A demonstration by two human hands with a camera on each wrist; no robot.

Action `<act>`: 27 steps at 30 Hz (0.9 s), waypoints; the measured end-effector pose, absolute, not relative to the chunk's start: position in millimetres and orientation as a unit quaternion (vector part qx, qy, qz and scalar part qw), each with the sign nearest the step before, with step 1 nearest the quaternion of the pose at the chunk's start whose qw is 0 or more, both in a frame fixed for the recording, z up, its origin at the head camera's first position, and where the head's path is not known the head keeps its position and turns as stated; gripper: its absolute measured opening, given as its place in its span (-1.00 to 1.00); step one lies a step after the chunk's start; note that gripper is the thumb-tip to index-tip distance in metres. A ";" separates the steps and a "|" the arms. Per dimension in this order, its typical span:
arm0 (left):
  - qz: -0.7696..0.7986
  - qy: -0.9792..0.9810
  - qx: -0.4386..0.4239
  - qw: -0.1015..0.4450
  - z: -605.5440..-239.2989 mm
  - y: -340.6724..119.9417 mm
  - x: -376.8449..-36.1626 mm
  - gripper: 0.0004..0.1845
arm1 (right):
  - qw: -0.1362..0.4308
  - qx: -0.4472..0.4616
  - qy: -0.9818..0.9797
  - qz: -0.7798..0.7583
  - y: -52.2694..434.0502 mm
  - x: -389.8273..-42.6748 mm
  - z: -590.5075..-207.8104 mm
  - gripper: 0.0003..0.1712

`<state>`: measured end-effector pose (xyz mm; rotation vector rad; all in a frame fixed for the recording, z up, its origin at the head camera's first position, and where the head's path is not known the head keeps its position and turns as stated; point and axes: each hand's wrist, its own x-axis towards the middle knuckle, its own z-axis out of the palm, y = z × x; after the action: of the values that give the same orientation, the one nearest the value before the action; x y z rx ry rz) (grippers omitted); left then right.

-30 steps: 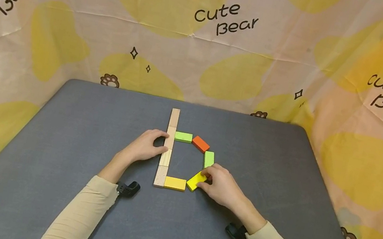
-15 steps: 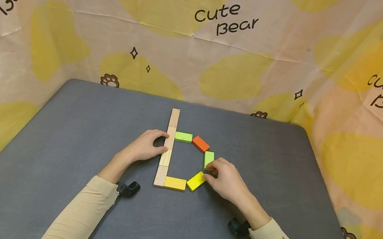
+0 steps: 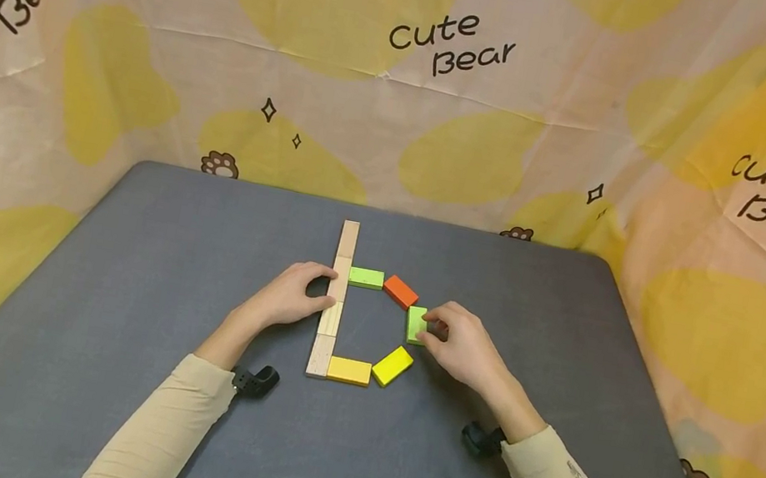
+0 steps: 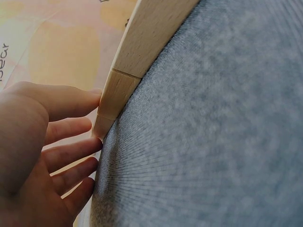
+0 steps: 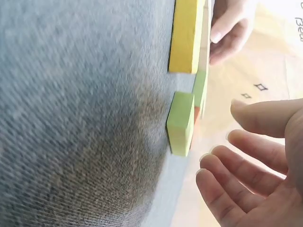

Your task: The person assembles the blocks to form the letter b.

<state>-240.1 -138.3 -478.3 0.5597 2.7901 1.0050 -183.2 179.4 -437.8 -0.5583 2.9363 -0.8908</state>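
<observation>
Plain wooden blocks (image 3: 348, 242) lie end to end in a straight row on the table. My left hand (image 3: 288, 292) rests against that row from the left; thumb and fingertips touch its side, as the left wrist view confirms. From the row's right side a curve runs through a green block (image 3: 366, 278), an orange block (image 3: 400, 292), a second green block (image 3: 413, 327), a bright yellow block (image 3: 392, 366) and a darker yellow block (image 3: 349, 371). Beside the second green block hovers my right hand (image 3: 466, 353), fingers spread and apart from it in the right wrist view.
The blocks lie on a dark grey table (image 3: 203, 226). A printed cloth (image 3: 342, 122) surrounds it at the back and both sides. Black cameras are strapped at both wrists. A slim gap separates the second green block from the bright yellow one.
My right hand has let go of the bright yellow block and moved away from me, up beside the second green block. The left hand keeps its place on the wooden row.
</observation>
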 end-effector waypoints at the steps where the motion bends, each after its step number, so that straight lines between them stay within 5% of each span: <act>1: 0.332 0.923 0.185 0.062 -478.4 -138.4 -239.9 -0.45 | 0.014 -0.177 0.941 -0.287 179.3 -184.8 -438.1 -0.67; 27: 0.335 0.922 0.184 0.064 -474.7 -138.2 -237.8 -0.46 | 0.065 -0.196 0.934 -0.290 180.2 -204.5 -455.4 -0.55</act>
<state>-237.8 -138.2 -474.7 0.5547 2.7835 1.0119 -204.5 180.2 -455.4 -0.5913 2.8194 -0.8762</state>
